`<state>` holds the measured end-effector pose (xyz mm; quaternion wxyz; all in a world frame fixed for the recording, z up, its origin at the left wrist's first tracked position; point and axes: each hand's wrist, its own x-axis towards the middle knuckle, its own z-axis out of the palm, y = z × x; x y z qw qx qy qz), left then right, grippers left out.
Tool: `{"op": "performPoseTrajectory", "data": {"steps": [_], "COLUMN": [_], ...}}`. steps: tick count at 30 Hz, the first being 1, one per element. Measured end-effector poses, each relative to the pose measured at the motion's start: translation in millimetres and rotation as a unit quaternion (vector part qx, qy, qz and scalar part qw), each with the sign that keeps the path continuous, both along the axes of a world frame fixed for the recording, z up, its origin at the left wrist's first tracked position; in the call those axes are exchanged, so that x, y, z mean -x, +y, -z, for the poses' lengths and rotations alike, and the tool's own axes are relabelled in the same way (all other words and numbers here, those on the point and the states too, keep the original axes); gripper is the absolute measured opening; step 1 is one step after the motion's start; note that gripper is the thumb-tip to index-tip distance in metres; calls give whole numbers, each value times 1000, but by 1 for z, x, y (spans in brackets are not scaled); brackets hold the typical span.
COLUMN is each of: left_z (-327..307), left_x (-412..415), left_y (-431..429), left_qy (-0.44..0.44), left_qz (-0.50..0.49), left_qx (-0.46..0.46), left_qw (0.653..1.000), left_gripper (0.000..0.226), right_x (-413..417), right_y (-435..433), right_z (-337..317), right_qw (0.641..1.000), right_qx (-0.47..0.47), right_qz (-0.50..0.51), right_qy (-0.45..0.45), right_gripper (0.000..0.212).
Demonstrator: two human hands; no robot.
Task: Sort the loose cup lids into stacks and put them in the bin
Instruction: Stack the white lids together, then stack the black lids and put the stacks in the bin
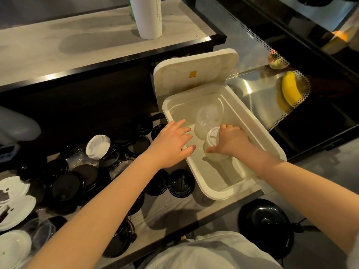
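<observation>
head view looks down on a stack of white lids lying on its side inside the white bin, about the middle of it, with the flat top of the end lid facing up and left. the right hand grips this stack from above, fingers curled over it and thumb along its near side, so the hand is closed round the lids. just beyond, touching or nearly touching the stack, a nest of clear dome lids lies on the bin's floor toward the far end.

the left hand holds nothing - its fingers are straight and spread, reaching over the bin's left rim, palm down; i cannot tell whether it rests on the rim. the bin's hinged cover stands open at the far end.

left of the bin, on the pale wood counter, loose black lids lie scattered and overlapping, with a short stack of white lids tilted among them and flat white lids at the left edge. a banana shows behind glass to the right - and a tall white tube stands on the upper shelf.
</observation>
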<state>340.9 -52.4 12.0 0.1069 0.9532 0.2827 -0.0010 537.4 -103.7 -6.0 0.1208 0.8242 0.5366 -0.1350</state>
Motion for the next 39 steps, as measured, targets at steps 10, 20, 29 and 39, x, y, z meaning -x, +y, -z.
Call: {"op": "performPoseTrajectory", "data": {"steps": [10, 20, 29, 39], "left_z": [-28, -31, 35, 59], "left_x": [19, 113, 169, 161], "left_y": [7, 9, -27, -34], "left_qy": [-14, 27, 161, 183], "left_qz": [-60, -198, -290, -272], "left_qx": [-23, -8, 108, 126], "left_qw": [998, 980, 937, 936], "left_gripper": [57, 57, 69, 104], "right_x": [20, 120, 167, 149], "right_y": [-12, -16, -36, -55], "right_z": [-46, -73, 1, 62], "right_qw": [989, 940, 956, 982], "right_qx": [-134, -255, -89, 85], "right_qz": [-52, -187, -204, -145], "right_qy": [27, 131, 190, 84], "right_gripper": [51, 44, 45, 73]}}
